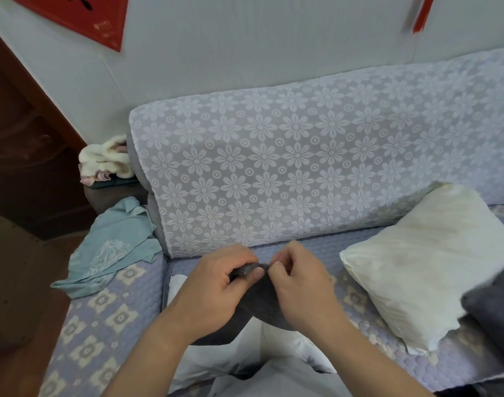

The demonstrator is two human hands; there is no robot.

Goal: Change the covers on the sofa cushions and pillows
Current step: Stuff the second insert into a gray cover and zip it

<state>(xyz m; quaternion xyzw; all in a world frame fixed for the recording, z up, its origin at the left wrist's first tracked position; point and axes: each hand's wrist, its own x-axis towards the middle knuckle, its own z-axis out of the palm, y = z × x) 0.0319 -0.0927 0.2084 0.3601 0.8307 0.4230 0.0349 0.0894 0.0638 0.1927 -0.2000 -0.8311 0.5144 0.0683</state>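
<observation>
Both hands met over the front middle of the sofa seat [107, 319], working a dark grey cover [262, 293]. The left hand [213, 287] pinched the cover's top edge between thumb and curled fingers; the right hand [299, 285] pinched the same edge just beside it, fingertips nearly touching the left thumb. The cover hung down between the 2 wrists, and under it lay a white pillow [230, 356], partly hidden by the forearms — whether the cover was on it or merely over it could not be told.

A bare cream pillow [422, 265], creased and slightly stained, leaned toward the right end of the seat against the backrest. Touching its lower right corner at the seat's right edge sat a dark grey cushion [494, 310], cut off by the frame.

The backrest carried a white lace throw [273, 173] patterned with flowers and rings. At the left end of the seat a pale teal cloth [113, 247] with white lace embroidery lay crumpled, draping over the edge. Behind it, on the sofa's left arm, was a heap of fluffy cream fabric [104, 159].

On the wall at the top left corner hung a red poster [81, 15] with black brushed characters and small gold print — too cropped and blurred to read. A red strip [422, 12] hung at the top right.
</observation>
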